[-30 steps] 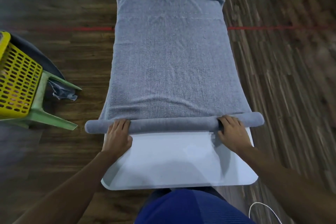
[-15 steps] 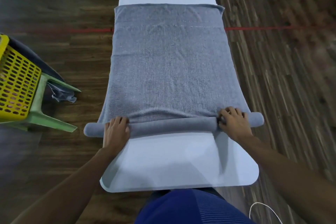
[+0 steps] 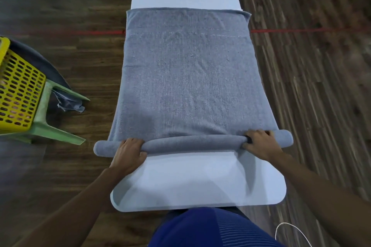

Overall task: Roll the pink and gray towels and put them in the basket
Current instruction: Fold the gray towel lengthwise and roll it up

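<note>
Left hand [image 3: 128, 152] and right hand [image 3: 259, 144] curled round one gray towel [image 3: 188, 78], part-rolled; one yellow basket [image 3: 18, 94] aside.

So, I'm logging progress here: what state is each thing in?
gray towel: spread on the table, near edge wound into a thin roll.
left hand: grips the roll near its left end.
right hand: grips the roll near its right end.
yellow basket: sits on a green stool, contents unclear.

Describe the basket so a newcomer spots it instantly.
Start at the white table in the centre. Left of it, on the wooden floor, stands a green stool; the basket sits on it, the only bright yellow thing, walls full of slots.
</note>
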The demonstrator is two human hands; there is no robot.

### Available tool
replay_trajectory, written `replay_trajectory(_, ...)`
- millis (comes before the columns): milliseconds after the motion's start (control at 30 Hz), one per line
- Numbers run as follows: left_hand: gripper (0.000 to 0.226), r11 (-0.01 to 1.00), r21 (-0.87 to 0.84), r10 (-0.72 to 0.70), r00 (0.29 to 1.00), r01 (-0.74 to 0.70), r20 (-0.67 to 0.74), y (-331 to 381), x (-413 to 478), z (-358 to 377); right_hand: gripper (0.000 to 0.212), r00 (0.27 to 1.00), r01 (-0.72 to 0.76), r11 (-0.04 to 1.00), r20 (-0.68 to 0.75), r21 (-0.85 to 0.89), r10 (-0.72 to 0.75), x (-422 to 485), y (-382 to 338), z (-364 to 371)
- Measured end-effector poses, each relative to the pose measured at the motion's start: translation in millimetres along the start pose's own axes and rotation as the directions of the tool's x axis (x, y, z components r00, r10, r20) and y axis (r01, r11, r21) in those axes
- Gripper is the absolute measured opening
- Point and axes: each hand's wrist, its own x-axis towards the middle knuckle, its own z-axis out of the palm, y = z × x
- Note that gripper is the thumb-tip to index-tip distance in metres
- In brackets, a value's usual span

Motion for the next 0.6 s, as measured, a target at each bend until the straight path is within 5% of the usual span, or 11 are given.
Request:
replay_trajectory(100,0.036,0.998,-0.040,-0.051,0.998,0.050,-0.035,-5,8,-2,0.038,0.997,-0.072,0.995,-0.002,0.071,0.073,4,-3,1)
replay_trajectory(200,0.023,0.999,-0.032,-0.030,0.968,0.023,-0.248,1,12,3,0.026,0.948,0.013,0.997,-0.318,0.077,0.012,3,-8,13)
replay_trajectory(267,0.018,0.999,-0.027,0.016,0.953,-0.025,-0.302,3,10,5,0.024,0.918,0.092,0.991,-0.394,0.095,-0.047,-2,-12,18)
replay_trajectory(433,0.053,0.999,0.025,0.046,0.988,-0.042,-0.150,4,-2,13,0.053,0.951,0.137,0.989,-0.287,0.053,-0.116,-13,-9,36)
replay_trajectory(600,0.029,0.997,0.072,0.046,0.996,-0.041,-0.075,9,-4,2,0.038,0.978,0.086,0.995,-0.196,0.048,-0.075,-9,-8,18)
